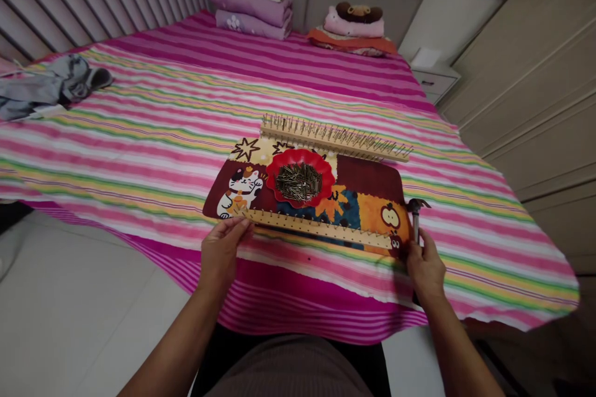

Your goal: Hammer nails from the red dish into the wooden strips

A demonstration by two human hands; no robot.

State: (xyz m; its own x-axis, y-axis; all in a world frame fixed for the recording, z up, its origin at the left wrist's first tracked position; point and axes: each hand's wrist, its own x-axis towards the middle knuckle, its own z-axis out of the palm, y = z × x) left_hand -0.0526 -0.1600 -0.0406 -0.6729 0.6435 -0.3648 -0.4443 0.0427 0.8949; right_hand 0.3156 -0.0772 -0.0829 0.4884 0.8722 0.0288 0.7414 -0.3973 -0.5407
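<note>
My left hand (221, 251) pinches the left end of a light wooden strip (321, 230) between thumb and fingers. Short nails stand up from this strip, and dark holes or nail points dot its face. In my right hand (426, 265) is a hammer (416, 221), upright with its head above my fist, just past the strip's right end. Behind the strip, a red scalloped bowl (328, 167) holds a heap of loose nails (298, 182). Farther back lies a second wooden strip (326, 138), bristling with many long nails.
A patterned mat (367, 177) with a cat picture lies under the bowl and near strip, on a striped bedspread (177, 130). Grey clothing (51, 87) lies at left. Folded purple bedding (251, 9) and a pink folded pile (354, 26) sit by the headboard.
</note>
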